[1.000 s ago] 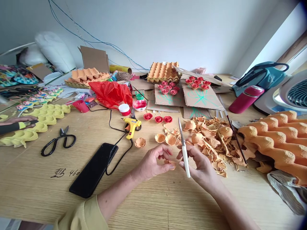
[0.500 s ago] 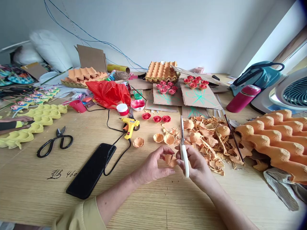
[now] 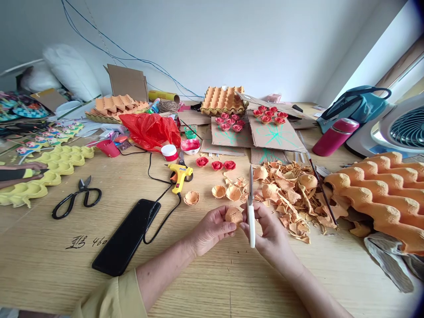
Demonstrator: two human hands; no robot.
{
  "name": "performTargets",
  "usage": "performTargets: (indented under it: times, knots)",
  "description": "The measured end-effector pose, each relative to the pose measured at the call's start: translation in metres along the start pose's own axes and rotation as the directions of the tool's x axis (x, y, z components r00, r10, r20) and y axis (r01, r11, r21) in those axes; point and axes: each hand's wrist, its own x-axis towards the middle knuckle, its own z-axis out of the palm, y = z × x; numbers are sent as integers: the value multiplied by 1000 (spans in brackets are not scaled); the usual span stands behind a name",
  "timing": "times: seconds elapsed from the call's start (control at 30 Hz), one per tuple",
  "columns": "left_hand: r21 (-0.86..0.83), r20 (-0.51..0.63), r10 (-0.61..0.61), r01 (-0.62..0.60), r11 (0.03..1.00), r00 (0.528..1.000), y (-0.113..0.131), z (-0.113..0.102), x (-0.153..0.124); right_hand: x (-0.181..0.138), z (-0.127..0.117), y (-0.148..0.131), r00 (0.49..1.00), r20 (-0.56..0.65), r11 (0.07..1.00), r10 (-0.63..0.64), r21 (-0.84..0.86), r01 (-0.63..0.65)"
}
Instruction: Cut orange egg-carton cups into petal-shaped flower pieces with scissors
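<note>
Between the fingers and thumb of my left hand is an orange egg-carton cup, its rounded side turned toward me. My right hand grips white-handled scissors, blades pointing up and away; its fingertips come close to the cup's right edge. Just beyond my hands lie two trimmed orange cups, one of them a petal-edged cup. Another petal-edged cup sits farther left. To the right spreads a heap of orange carton scraps.
A yellow glue gun, a black phone and black scissors lie to the left. Red paper roses stand ahead. An orange egg tray and pink flask are at right. Another person's hand works over a yellow egg tray.
My left hand has turned the cup, so its rounded side now faces me. My left fingers have closed nearer around it. The scissors have shifted slightly left and stand more upright.
</note>
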Motion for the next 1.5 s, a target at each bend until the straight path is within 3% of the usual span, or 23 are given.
performTargets:
  times: [0.3,0.77,1.23,1.5]
  knots:
    - [-16,-52,99,-100,995,994,-1,7,0,-1,3,1,994,-18,983,-106,-154,102]
    - [-31,-174,218,-226,974,960,16,0,-3,7,-12,-1,982,178,970,59,-243,-14]
    - [-5,-208,302,-310,951,930,19,-2,-2,8,-10,-3,962,271,808,-41,-556,192]
    - [227,-140,415,-379,897,899,22,-4,-3,8,-12,2,944,303,729,-133,-615,301]
